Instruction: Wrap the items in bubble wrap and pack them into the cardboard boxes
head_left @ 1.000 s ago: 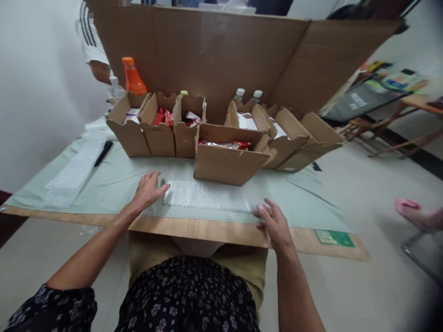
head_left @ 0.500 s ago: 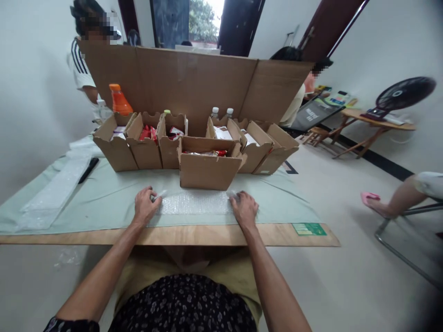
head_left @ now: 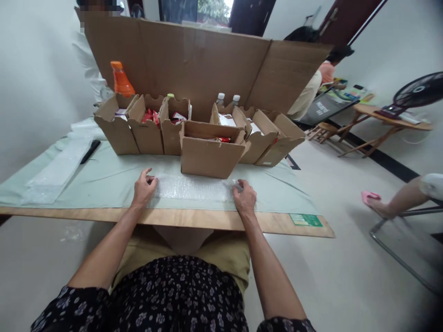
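Observation:
A strip of clear bubble wrap (head_left: 194,188) lies lengthwise across the pale green cloth in front of me. My left hand (head_left: 144,188) is closed at its left end, thumb and fingers pinching the edge. At the opposite end, my right hand (head_left: 245,198) grips the wrap with curled fingers. Just beyond the strip stands a cardboard bin (head_left: 210,157), with red and shiny packets showing inside.
Several cardboard bins (head_left: 119,136) line the back before a tall cardboard panel (head_left: 207,55). An orange bottle (head_left: 122,82) stands behind them. More bubble wrap (head_left: 57,173) and a black-handled object (head_left: 90,152) lie left. People sit beyond; a fan (head_left: 418,90) stands right.
The view has tilted downward, so the table and bins appear higher. Both hands stay at the ends of the bubble wrap, which lies in about the same place.

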Motion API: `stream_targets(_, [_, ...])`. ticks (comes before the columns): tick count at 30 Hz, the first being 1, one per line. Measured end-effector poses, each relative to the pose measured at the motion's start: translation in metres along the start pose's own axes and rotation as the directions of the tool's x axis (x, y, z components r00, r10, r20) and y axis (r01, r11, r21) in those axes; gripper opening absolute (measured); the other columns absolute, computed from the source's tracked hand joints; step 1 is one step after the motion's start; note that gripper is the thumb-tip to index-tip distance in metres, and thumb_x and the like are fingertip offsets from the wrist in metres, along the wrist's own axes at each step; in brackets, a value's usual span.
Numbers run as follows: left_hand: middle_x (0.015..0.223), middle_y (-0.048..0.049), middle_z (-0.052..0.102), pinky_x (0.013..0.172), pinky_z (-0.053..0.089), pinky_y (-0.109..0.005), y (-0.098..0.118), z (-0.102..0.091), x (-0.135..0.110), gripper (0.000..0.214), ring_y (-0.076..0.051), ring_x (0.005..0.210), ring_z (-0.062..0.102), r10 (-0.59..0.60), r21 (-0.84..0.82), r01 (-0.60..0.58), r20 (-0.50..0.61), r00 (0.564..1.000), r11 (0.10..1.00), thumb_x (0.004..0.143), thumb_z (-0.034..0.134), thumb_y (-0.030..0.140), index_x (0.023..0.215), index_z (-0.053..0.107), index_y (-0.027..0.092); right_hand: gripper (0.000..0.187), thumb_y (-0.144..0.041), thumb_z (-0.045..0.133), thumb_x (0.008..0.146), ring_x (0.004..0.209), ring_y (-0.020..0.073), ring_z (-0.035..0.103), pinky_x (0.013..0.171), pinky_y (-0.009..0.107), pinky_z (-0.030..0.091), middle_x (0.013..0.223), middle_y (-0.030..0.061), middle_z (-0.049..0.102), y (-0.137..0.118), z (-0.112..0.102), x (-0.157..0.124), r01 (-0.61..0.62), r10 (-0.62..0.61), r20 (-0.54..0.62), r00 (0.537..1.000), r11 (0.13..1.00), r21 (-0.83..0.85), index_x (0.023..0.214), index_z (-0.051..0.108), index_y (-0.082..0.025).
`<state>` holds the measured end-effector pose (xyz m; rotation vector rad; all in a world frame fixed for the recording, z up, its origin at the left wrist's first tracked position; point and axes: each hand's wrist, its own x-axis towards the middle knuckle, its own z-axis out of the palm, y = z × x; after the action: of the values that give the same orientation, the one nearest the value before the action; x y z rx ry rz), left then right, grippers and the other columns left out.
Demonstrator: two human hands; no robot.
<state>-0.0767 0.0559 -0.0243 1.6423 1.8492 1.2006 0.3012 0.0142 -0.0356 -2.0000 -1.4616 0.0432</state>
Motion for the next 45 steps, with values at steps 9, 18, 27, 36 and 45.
stream_targets(9, [0.089,-0.0037,0.071,0.097,0.052,-0.034,-0.002,-0.003,0.002,0.056,-0.021,0.093,0.069,-0.030,-0.011,0.030,-0.008,1.000,1.000,0.083,0.056,0.023,0.139,0.053,0.014,0.043,-0.027,0.054,0.084,0.110,0.0331,0.061,0.099,0.047,0.040,0.118,0.0168,0.072,-0.003,0.006,-0.001,-0.001,0.002,0.055,0.998,1.000,-0.011,0.125,0.062,-0.015])
stream_targets(18, [0.083,-0.0027,0.070,0.092,0.053,-0.034,0.003,-0.002,0.002,0.059,-0.019,0.084,0.067,0.001,-0.043,-0.001,-0.010,1.000,0.999,0.083,0.059,0.032,0.137,0.054,0.009,0.042,-0.041,0.051,0.090,0.104,0.0303,0.064,0.095,0.043,0.044,0.112,0.0161,0.074,-0.006,0.001,-0.002,-0.019,0.020,-0.010,1.000,0.997,0.080,0.120,0.065,-0.015])
stream_targets(27, [0.092,-0.0070,0.071,0.095,0.053,-0.037,-0.001,-0.001,0.002,0.059,-0.022,0.089,0.068,0.031,0.012,-0.031,0.004,1.000,0.999,0.080,0.056,0.025,0.138,0.057,0.012,0.047,-0.030,0.048,0.083,0.091,0.0271,0.065,0.089,0.040,0.048,0.097,0.0124,0.074,-0.001,-0.005,-0.001,-0.078,0.083,-0.021,0.996,0.981,0.175,0.123,0.065,-0.013])
stream_targets(36, [0.091,-0.0059,0.071,0.089,0.054,-0.035,0.000,-0.001,-0.001,0.062,-0.022,0.088,0.068,0.080,0.141,-0.086,0.051,0.996,0.986,0.079,0.055,0.030,0.137,0.057,0.009,0.053,-0.033,0.050,0.080,0.077,0.0216,0.061,0.081,0.035,0.050,0.082,0.0050,0.067,-0.011,-0.016,-0.005,-0.090,0.095,-0.004,0.995,0.952,0.292,0.126,0.065,-0.010])
stream_targets(45, [0.104,-0.0123,0.074,0.096,0.048,-0.044,0.023,-0.016,0.059,0.051,-0.031,0.101,0.066,0.216,0.390,-0.273,0.183,0.959,0.879,0.079,0.052,0.017,0.128,0.065,0.015,0.062,-0.033,0.055,0.092,0.059,0.0138,0.057,0.062,0.025,0.051,0.074,-0.0032,0.065,-0.058,-0.057,-0.112,-0.108,-0.156,0.414,0.897,0.831,0.546,0.153,0.050,-0.020])
